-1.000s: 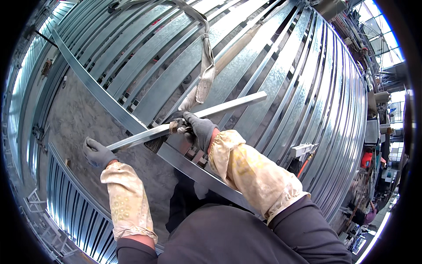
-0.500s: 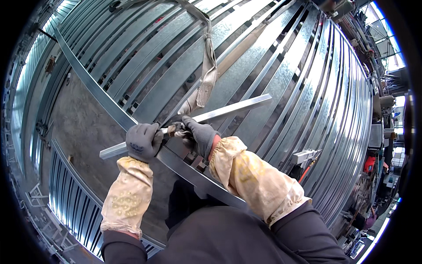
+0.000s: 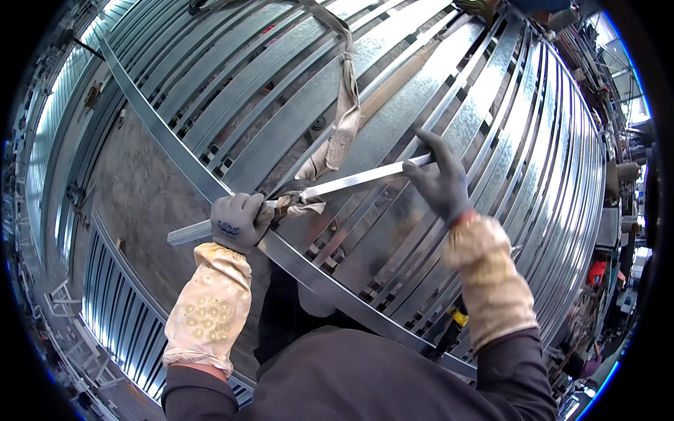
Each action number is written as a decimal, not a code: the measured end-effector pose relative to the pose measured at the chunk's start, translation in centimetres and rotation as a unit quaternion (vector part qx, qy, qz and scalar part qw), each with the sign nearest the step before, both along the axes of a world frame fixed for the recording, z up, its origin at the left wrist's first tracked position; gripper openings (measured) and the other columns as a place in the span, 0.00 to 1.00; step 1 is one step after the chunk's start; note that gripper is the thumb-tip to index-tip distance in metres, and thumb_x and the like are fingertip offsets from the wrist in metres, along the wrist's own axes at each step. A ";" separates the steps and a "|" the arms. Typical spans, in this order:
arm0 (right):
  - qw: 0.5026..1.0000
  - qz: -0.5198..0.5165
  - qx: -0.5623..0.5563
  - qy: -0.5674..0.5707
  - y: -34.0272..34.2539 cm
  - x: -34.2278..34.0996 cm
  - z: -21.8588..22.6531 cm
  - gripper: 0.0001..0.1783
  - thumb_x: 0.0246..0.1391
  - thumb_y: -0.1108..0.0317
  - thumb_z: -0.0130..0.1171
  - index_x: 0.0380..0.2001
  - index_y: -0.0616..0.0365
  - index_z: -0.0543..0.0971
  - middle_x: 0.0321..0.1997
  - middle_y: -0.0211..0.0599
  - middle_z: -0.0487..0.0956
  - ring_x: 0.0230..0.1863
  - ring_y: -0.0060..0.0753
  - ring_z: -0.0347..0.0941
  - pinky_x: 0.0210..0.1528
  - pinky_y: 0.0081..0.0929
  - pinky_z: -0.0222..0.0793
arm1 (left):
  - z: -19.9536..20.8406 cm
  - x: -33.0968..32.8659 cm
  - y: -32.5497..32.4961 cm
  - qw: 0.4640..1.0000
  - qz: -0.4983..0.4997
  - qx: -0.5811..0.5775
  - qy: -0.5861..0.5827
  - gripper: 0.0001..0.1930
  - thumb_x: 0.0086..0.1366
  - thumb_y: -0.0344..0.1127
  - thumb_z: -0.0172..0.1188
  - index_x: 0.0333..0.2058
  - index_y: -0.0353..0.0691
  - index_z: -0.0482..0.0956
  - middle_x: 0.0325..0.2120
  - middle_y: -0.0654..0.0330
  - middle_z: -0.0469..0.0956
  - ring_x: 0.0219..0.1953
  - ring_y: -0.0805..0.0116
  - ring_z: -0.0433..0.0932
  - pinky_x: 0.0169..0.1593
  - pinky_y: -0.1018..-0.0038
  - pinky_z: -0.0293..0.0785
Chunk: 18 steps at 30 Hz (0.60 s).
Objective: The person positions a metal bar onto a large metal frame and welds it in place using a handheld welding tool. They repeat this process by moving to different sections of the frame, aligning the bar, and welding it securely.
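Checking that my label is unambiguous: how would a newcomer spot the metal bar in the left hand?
Find the large frame of silvery slats. At its near rail, the gloved left hand grips the metal bar. Unlike the slats, it slants across them, with a cloth strap bunched at its middle.

the right grip [image 3: 446,186] has moved from the strap [image 3: 345,130] to the far end of the bar [image 3: 354,182].

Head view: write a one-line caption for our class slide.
Left hand grips a metal bar beside a beige strap; open right hand at the bar's upper end.
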State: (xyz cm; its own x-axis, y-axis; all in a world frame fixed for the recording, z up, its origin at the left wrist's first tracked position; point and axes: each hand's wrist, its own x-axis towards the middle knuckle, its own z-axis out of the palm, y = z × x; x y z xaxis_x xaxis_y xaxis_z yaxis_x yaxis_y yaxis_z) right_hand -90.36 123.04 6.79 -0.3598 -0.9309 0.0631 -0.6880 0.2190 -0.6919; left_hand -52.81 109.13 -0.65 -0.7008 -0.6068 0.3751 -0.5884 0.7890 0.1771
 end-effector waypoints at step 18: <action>0.898 0.204 -0.126 0.370 -3.8 1.1 -6.3 0.37 0.45 0.53 0.71 0.60 0.47 0.74 0.54 0.30 0.77 0.56 0.34 0.76 0.63 0.44 0.69 | -0.4 -1.2 -0.6 0.999 -0.027 -0.032 -0.006 0.21 0.62 0.57 0.65 0.42 0.48 0.82 0.29 0.62 0.77 0.32 0.56 0.79 0.37 0.60 0.72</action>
